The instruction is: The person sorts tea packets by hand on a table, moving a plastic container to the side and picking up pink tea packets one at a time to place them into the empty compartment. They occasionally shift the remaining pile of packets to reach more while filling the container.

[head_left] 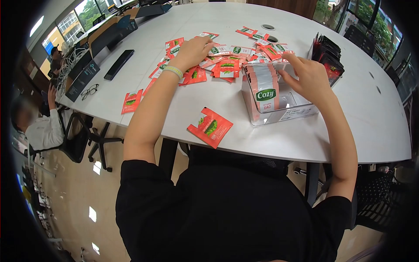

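Observation:
A pile of red and white Cozy tea sachets [227, 65] lies spread over the white table [305, 139]. My left hand [194, 50], with a pale wristband, rests palm down on the sachets at the pile's left side. A clear plastic box [290, 111] stands near the table's front edge with a row of sachets [264, 85] standing upright in it. My right hand [307, 76] is at the box's right side, fingers on the upright sachets. One sachet [210, 126] lies alone close to the front edge.
A black rack of dark packets [329, 54] stands right of the box. A single sachet [132, 101], glasses [89, 91], a dark phone [118, 64] and boxes [83, 78] lie at the left. Another person [39, 126] sits at far left.

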Demonstrator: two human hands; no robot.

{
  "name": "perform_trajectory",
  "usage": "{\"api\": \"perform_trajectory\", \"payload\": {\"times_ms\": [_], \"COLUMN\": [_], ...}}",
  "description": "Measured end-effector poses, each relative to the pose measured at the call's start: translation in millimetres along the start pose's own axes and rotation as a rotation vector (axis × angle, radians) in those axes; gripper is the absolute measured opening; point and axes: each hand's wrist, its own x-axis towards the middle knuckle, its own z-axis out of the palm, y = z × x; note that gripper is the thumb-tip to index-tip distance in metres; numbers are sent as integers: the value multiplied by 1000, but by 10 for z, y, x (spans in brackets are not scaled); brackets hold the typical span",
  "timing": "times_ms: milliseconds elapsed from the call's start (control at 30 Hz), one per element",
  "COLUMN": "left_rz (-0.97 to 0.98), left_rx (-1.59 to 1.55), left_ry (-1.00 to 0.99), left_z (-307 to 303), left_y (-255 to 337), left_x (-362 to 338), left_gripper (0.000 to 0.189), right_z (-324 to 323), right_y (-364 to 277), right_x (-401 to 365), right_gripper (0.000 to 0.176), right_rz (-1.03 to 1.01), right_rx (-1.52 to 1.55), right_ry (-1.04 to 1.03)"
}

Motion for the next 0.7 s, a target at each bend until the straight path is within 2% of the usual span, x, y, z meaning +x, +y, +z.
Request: {"api": "perform_trajectory", "payload": {"times_ms": [33, 67, 133, 267, 333, 367, 433, 567, 633, 700], "left_rz": [-59, -65, -137, -194, -103, -99, -165, -234, -137, -98], "left_rx": [73, 72, 284, 160, -15, -13, -86, -111, -258, -380], "left_ry": [9, 8, -18, -52, 113, 113, -54, -119, 56, 133], "left_z": [2, 14, 32, 88, 108, 96, 83, 69, 131, 40], "left_y": [8, 6, -2, -107, -145, -153, -173, -178, -226, -46], "left_x": [0, -3, -17, 5, -6, 18, 61, 85, 95, 66], "left_gripper": [46, 46, 62, 62, 55, 55, 46, 44, 37, 32], "right_z": [8, 7, -8, 5, 69, 70, 81, 57, 30, 37], "right_y": [-1, -2, -16, -10, 35, 43, 40, 18, 7, 15], "right_x": [1, 7, 6, -3, -17, -11, -17, -13, -6, -12], "right_gripper": [27, 27, 28, 28, 31, 31, 31, 31, 31, 31], "right_rz": [-1, -5, 2, 30, -11, -8, -6, 18, 16, 22], "right_rx": [23, 27, 1, 31, 68, 67, 78, 62, 59, 67], "right_ry": [-7, -10, -36, -67, 5, 9, -7, -23, -65, -42]}}
